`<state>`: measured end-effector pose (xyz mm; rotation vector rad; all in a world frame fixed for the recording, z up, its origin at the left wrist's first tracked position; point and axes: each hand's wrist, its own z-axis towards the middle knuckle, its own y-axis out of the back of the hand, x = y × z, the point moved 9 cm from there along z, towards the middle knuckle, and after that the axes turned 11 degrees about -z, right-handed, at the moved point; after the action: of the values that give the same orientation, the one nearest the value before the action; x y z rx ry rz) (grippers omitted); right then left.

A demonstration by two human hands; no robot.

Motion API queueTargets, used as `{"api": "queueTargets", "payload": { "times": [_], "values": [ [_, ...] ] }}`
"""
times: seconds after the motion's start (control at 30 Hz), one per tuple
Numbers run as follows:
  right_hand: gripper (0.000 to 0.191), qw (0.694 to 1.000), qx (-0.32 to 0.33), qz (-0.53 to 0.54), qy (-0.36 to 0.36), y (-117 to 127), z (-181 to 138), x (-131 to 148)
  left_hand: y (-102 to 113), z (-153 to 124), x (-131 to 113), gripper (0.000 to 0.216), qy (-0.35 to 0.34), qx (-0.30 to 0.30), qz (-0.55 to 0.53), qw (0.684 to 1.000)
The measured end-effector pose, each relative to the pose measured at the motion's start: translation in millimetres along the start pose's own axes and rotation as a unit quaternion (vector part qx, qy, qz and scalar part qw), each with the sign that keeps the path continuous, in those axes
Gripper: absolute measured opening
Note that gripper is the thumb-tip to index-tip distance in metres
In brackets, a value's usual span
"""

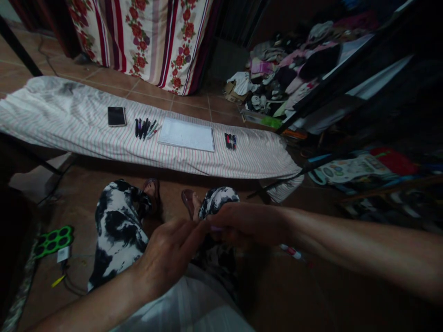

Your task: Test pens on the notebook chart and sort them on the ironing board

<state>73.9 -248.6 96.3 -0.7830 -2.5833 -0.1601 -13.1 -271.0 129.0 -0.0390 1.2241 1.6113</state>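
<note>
My two hands meet in front of my lap, fingers together. In my right hand (251, 223) a small purple object (216, 228) shows between curled fingers; its kind is mostly hidden. My left hand (175, 244) is closed, its fingertips at the same spot, and what they pinch is out of sight. Beyond the hands, a spiral notebook (187, 133) lies on a striped cloth (138, 152). Several pens (144, 129) lie to its left, beside a dark-screened phone or tablet (116, 116). A few small dark and red items (230, 141) sit to its right.
The cloth covers a long narrow surface before my knees. A green holed object (53, 240) with cables and a white-and-red item (290, 251) lie on the tiled floor. Behind are a floral curtain (145, 41) and a heap of clothes (290, 69).
</note>
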Motion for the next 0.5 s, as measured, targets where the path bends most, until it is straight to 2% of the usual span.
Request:
{"api": "queueTargets", "payload": {
  "times": [0.07,0.17,0.3,0.37,0.5],
  "values": [
    [0.030,0.999,0.029,0.006,-0.021,-2,3,-4,0,2,-8,0.035,-0.049,0.006,0.020,0.999],
    [0.028,0.999,0.039,-0.003,-0.028,2,9,-6,5,3,-10,0.039,-0.070,-0.024,0.033,0.997],
    [0.029,0.998,0.028,0.024,0.042,7,13,6,8,3,2,0.038,-0.042,-0.061,-0.001,0.997],
    [0.035,0.999,0.011,0.012,0.050,10,14,9,8,2,8,0.036,-0.022,-0.068,-0.045,0.996],
    [0.046,0.989,-0.066,-0.114,0.067,24,13,20,7,3,23,0.034,0.054,-0.087,-0.137,0.985]
  ]
}}
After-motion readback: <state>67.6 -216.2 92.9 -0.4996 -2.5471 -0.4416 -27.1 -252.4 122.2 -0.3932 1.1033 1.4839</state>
